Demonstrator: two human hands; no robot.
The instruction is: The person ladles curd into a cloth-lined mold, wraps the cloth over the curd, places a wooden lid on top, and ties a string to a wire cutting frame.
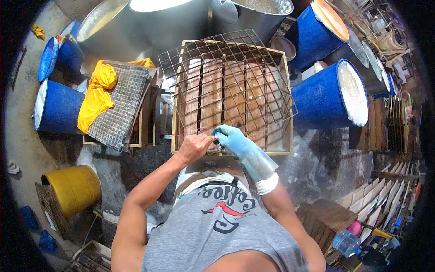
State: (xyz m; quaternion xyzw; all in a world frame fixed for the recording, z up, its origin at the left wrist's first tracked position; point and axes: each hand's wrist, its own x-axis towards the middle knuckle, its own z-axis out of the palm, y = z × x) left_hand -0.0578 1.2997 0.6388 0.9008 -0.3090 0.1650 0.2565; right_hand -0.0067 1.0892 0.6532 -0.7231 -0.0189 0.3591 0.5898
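Observation:
My left hand (195,148), bare, is closed at the near edge of a wooden crate (290,99). My right hand (230,138) wears a long blue-green glove with a white cuff, and its fingers are pinched together against the left fingertips. Whatever lies between the fingertips is too small to make out. A thin red line, perhaps string, runs leftward behind my left hand. Over the crate lies a metal wire grid (235,68), turned askew and overhanging the crate's sides. Wooden slats (210,90) with gaps between them show through the grid.
Blue barrels (317,102) with white contents stand at right, and more blue barrels (59,106) at left. Large metal vats (167,27) line the back. A yellow cloth (97,95) drapes over a gridded mat (120,102). A yellow drum (74,188) lies lower left; wooden boards (326,220) sit lower right.

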